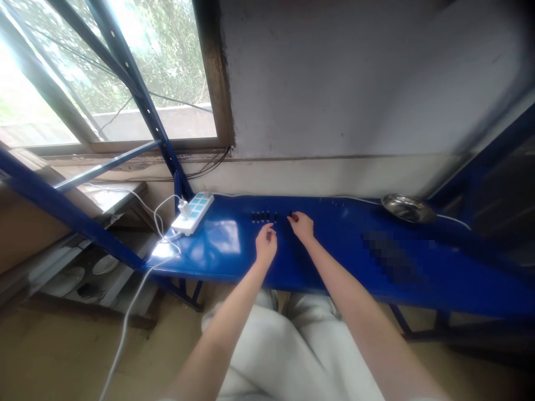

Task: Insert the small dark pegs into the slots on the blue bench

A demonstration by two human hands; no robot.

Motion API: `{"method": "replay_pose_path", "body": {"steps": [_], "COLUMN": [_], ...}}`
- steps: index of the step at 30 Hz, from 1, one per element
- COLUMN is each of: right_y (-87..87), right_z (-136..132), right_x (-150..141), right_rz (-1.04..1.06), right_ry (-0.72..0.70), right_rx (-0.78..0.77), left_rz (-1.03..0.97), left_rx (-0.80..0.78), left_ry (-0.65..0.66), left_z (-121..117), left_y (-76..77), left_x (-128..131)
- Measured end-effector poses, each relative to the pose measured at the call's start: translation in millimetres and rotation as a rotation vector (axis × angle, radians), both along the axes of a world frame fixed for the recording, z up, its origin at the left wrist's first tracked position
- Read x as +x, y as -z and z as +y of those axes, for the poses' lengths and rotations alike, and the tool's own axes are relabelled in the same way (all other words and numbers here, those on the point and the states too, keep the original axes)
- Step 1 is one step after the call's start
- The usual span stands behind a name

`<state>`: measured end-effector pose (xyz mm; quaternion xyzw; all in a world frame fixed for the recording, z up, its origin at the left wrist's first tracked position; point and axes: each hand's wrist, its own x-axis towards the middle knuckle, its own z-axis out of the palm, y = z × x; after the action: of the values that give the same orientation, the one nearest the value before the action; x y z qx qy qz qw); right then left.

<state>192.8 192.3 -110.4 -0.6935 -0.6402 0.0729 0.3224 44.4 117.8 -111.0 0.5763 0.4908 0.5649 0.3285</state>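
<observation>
Both my arms reach forward onto a glossy blue table (343,262). A short row of several small black pieces (263,216) stands near its far edge. My left hand (266,244) rests just below that row with its fingers curled together; what they hold, if anything, is too small to see. My right hand (301,225) sits to the right of the row, fingertips pinched on a small black piece (291,214) at the row's right end.
A white power strip (193,213) with a plugged-in white charger and cable lies at the table's left end. A shallow steel dish (407,208) stands at the far right. Blue rack struts cross on the left before a window. A blurred patch covers part of the table.
</observation>
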Motion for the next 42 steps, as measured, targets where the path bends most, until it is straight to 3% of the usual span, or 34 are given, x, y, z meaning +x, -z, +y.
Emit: {"method": "replay_pose_path", "body": {"steps": [4, 8, 16, 19, 24, 32, 42], "right_y": [-2.2, 1.6, 9.1, 9.7, 9.9, 7.1, 12.5], "right_z": [-32.3, -56.1, -61.1, -60.4, -61.9, -65.5, -65.1], "right_x": [-11.6, -17.6, -21.0, -22.1, -20.7, -20.6, -18.1], "right_rz": [-0.161, -0.231, -0.233, -0.186, -0.132, -0.2, -0.117], "right_ry": [-0.162, -0.244, -0.339, -0.294, -0.156, -0.183, -0.104], "right_rx": [0.189, 0.237, 0.231, 0.213, 0.204, 0.224, 0.332], "left_rz": [0.14, 0.207, 0.151, 0.138, 0.065, 0.045, 0.036], "left_rx": [0.162, 0.195, 0.108, 0.077, 0.105, 0.093, 0.062], "left_ry": [0.073, 0.097, -0.026, -0.062, 0.003, 0.037, -0.039], "left_z": [-0.9, -2.3, 1.7, 1.4, -3.2, -5.1, -6.4], "left_y": [0.3, -0.5, 9.2, 9.8, 5.3, 3.0, -3.6], "left_x": [4.2, 4.8, 3.8, 3.5, 4.6, 4.7, 3.6]}}
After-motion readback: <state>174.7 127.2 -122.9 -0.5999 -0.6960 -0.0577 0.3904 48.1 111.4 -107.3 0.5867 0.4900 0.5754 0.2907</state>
